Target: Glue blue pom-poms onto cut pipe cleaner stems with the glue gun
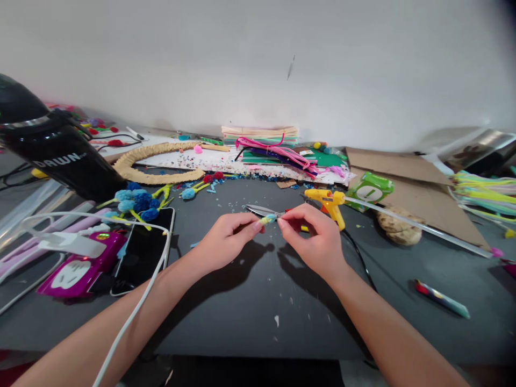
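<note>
Grey table (242, 333) beneath both hands. Left hand (226, 236) pinches small piece between thumb and fingers. Right hand (316, 236) narrow, fingertips just beside piece; cannot tell whether they grip anything. Yellow glue gun (331, 207) beyond right hand; scissors (262, 209) just beyond fingertips. Smallest: fuzzy yellow-and-blue piece (267, 219), at left fingertips, between hands. Probably very light, soft, bendable, not slippery; pile likely crushes under hard squeeze. Best hold: light pinch near one end.
</note>
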`<act>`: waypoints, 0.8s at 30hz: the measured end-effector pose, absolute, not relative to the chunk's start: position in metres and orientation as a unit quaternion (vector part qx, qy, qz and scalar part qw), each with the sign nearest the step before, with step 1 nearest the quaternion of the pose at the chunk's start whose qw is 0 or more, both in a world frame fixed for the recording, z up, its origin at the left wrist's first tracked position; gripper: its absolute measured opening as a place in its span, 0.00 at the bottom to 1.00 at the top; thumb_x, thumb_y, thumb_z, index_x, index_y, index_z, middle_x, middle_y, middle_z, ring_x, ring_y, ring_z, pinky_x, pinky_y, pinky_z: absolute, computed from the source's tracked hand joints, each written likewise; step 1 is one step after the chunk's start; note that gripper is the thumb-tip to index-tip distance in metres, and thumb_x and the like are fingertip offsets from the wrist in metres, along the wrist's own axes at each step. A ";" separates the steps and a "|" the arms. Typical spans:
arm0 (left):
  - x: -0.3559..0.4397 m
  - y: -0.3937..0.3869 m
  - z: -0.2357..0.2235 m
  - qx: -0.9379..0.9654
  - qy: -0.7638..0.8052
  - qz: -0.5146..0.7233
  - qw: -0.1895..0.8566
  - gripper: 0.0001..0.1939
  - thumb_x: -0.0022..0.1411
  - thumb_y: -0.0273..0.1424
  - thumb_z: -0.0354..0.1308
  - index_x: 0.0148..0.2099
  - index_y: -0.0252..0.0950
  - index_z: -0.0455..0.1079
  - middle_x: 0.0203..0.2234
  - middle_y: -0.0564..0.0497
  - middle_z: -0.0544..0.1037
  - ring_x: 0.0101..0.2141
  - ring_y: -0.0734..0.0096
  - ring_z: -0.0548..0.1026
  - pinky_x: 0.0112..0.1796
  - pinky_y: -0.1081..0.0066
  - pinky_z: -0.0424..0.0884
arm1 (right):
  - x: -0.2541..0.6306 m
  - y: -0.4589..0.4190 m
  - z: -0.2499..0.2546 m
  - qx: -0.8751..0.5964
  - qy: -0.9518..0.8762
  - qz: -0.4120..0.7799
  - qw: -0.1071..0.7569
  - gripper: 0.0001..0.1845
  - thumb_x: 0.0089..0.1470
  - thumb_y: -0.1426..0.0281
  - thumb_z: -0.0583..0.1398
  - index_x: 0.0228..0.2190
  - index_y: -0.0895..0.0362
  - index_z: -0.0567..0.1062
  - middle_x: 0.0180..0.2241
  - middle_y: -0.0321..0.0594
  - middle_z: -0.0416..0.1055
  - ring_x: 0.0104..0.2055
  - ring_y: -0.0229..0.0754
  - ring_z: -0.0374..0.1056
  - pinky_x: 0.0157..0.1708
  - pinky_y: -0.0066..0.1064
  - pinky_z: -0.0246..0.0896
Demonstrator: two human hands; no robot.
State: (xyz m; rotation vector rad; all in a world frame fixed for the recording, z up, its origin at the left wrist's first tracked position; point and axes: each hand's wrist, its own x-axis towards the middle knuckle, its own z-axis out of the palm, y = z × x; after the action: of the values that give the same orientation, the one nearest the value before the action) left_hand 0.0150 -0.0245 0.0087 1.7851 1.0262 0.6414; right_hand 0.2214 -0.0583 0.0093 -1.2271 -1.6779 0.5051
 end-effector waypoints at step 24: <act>0.014 -0.022 0.011 0.738 0.399 0.175 0.515 0.20 0.64 0.42 0.52 0.30 0.31 0.72 0.18 0.56 0.59 0.22 0.78 0.56 0.23 0.75 0.53 | 0.241 -0.052 0.015 -0.392 -0.848 0.157 0.320 0.08 0.58 0.73 0.59 0.36 0.53 0.78 0.34 0.41 0.73 0.37 0.42 0.69 0.38 0.35 0.66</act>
State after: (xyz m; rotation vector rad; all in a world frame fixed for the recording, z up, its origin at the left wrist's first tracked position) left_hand 0.0143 -0.0223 0.0109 1.7741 0.9585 0.4215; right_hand 0.2412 -0.0520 0.0151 -1.0303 -2.2298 0.4128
